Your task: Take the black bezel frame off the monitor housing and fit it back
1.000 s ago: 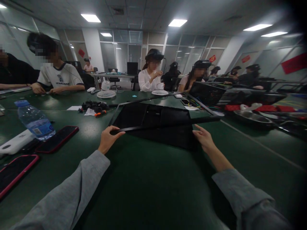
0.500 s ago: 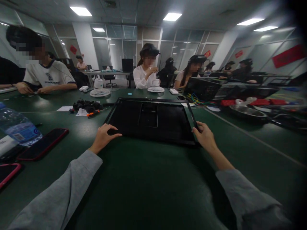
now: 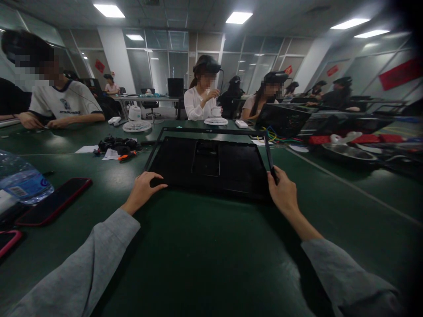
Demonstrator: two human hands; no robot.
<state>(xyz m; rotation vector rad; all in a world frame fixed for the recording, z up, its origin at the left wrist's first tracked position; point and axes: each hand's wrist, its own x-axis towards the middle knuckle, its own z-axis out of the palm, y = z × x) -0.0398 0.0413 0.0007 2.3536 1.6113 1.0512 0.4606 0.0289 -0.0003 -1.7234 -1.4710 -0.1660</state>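
A thin black monitor bezel (image 3: 211, 130) with a small pale logo is tilted, its far bar raised above the table. Below it lies a black plastic monitor back cover (image 3: 175, 160) with a rectangular recess in the middle. My right hand (image 3: 283, 188) pinches the bezel's right bar between thumb and fingers. At the near left corner, my left hand (image 3: 142, 189) curls its thumb and fingers around the bezel's edge; the exact contact is partly hidden. The bezel's near bar blends into the dark cover.
A water bottle (image 3: 24, 178) and a red-edged phone (image 3: 54, 201) lie at left. Beyond are dark tangled parts with an orange piece (image 3: 127, 156), white fan grilles (image 3: 137, 126), and a metal bowl (image 3: 350, 154) at right. Several people sit across the green table (image 3: 211, 259).
The bezel's far bar has risen, and its right side has tilted up and outward with my right hand. My left hand has stayed nearly in place. The view has shifted slightly.
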